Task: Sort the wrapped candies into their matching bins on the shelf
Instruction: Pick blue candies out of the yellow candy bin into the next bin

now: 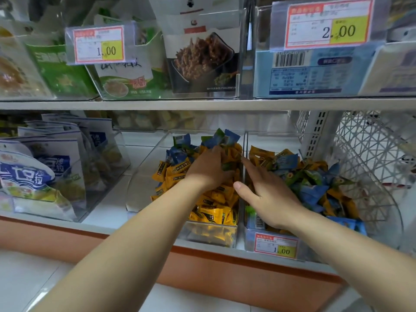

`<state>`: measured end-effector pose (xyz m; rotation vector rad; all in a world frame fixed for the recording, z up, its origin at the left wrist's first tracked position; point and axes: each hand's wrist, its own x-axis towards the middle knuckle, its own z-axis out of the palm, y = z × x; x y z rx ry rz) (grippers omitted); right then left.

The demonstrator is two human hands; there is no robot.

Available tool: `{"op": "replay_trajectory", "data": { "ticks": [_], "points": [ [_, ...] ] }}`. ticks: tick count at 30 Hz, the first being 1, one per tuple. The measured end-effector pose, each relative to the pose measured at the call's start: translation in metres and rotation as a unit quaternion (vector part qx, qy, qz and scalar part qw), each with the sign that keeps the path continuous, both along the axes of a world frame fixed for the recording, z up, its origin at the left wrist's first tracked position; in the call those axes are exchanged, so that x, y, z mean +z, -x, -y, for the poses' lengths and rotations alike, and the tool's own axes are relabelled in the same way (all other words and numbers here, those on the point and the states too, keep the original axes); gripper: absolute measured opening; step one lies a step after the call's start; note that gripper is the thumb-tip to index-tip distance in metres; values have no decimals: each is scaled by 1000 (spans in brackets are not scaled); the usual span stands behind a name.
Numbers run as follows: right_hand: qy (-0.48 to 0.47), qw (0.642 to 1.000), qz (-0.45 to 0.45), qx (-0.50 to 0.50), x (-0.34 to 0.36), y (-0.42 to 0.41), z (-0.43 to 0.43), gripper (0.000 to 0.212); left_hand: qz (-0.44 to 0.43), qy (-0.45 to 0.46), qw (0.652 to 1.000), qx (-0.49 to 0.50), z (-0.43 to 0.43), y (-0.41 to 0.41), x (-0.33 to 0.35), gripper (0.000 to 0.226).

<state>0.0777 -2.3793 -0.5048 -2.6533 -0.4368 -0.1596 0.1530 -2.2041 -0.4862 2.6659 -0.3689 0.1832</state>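
- Far left, lower shelf: 1 clear plastic tray (108,167) of white-and-blue snack pouches (33,174), at least 4 in a row. Blue Chinese print on them, too blurred to read.
- Upper shelf: 2 red-and-yellow price tags, left one (98,45) reads "1.00", right one (326,25) reads "2.00". Green packets (60,73) sit behind the left tag.
- Left clear plastic bin (144,167): mostly yellow-orange wrapped candies (211,212), too many to count, w/ blue wrapped candies (180,154) piled at the back.
- Left hand (209,167): deep in this bin, palm down, fingers curled round a clump of blue and green wrappers at the back right corner. Fingertips hidden in the pile.
- Right hand (270,192): flat and spread, fingers straight, lying on top of the candies in the right clear plastic bin (251,239). It holds nothing. Thumb hangs over the wall between the 2 bins.
- Right bin: blue, green and orange candies mixed together. A 3rd price tag (275,245) on its front reads "1.00", and a barcode sticker (258,221) shows just above it.
- Far right: 1 white wire-mesh basket (371,154) beside the right bin.
- Both forearms cover parts of the 2 bins.
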Motion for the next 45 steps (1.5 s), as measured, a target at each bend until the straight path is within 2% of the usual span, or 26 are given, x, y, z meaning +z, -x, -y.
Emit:
{"op": "replay_trajectory", "data": {
  "ticks": [3, 7, 10, 13, 16, 20, 25, 28, 30, 33, 35, 38, 39, 40, 41, 43, 45],
  "points": [
    [3, 1000, -2, 1, 0, 0, 0, 85, 2, -46, 999, 25, 8, -6, -7, 58],
    [0, 1000, -7, 4, -1, 0, 1, 86, -22, -92, 995, 13, 11, -9, -10, 55],
    [2, 1000, -5, 4, -2, 2, 3, 86, -32, -79, 996, -9, 2, -8, -8, 57],
    [3, 1000, -6, 2, -1, 3, 3, 85, -34, -60, 997, -24, -7, -1, -6, 47],
    [-6, 1000, -17, 6, 3, 3, 3, 82, -53, 44, 998, 1, -18, 5, -2, 50],
    [-38, 999, -29, -6, 12, 4, 2, 79, -56, 230, 971, 34, -34, 18, 13, 50],
    [-47, 993, 98, -35, 29, 11, -14, 76, -46, 351, 935, 21, -39, 41, 26, 33],
    [-113, 990, 74, -37, 32, 13, -27, 71, -84, 445, 892, -6, -35, 57, 31, 26],
    [-198, 980, 25, -24, 35, 15, -34, 63, -108, 495, 862, -21, -30, 67, 33, 30],
    [-340, 940, -33, -6, 41, 19, -39, 54, -97, 516, 851, -1, -19, 78, 33, 37],
    [-353, 935, -26, -3, 44, 20, -36, 51, -103, 529, 842, 17, -9, 83, 32, 39],
    [-401, 916, -22, 1, 49, 19, -21, 33, -147, 580, 801, -7, 3, 83, 31, 35],
    [-427, 904, -33, -3, 51, 18, -14, 25, -145, 561, 815, -24, 5, 82, 31, 30],
    [-437, 899, -35, -10, 51, 18, -6, 21, -129, 513, 848, -32, 5, 78, 32, 26],
    [-415, 909, -21, -22, 50, 16, 4, 19, -93, 446, 890, -33, 4, 72, 32, 23],
    [-274, 959, 43, -63, 46, 11, 27, 25, 0, 313, 950, -8, -2, 54, 32, 17],
    [-83, 986, 107, -96, 40, 4, 48, 37, 61, 211, 975, 23, -7, 29, 34, 17]
  ]
}}
